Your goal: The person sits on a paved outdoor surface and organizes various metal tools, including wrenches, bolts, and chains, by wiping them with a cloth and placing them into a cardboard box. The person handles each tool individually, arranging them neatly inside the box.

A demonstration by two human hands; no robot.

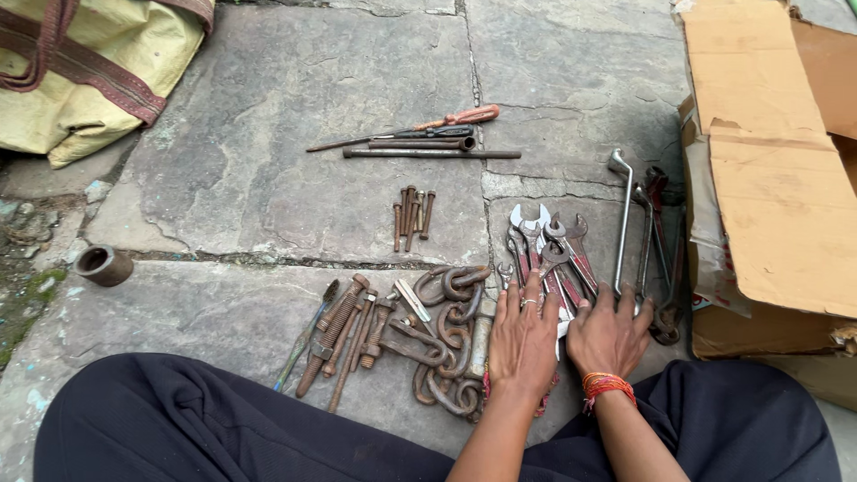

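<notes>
- We see our left hand [523, 335] lying flat, palm down, fingers stretched and close together, on the lower ends of a fanned bunch of steel open-ended spanners, some with red-painted handles [549, 250]; it clasps nothing, only presses on them.
- Our right hand [610, 335], with an orange thread band at the wrist, lies likewise flat and spread just beside the left, its fingertips on the spanner handles and touching the foot of a long bent steel socket wrench [623, 219].
- The spanners lie on the grey stone slab floor [268, 107] straight in front of our crossed legs in dark trousers [223, 428], their jaws pointing away from us.
- Just left of our left hand sits a heap of rusty iron hooks and rings [451, 335], and further left a row of long rusty bolts with nuts [344, 335].
- Beyond these, well apart, lies a small cluster of short rusty bolts [411, 214], and further off a set of iron rods with an orange-handled screwdriver [446, 120].
- More dark bent wrenches [661, 241] lie right of the socket wrench, against a torn brown cardboard box [777, 178].
- A yellow cloth bag with maroon straps [89, 62] rests at the far left corner, and a short rusty pipe ring [103, 265] stands alone nearer the left edge.
</notes>
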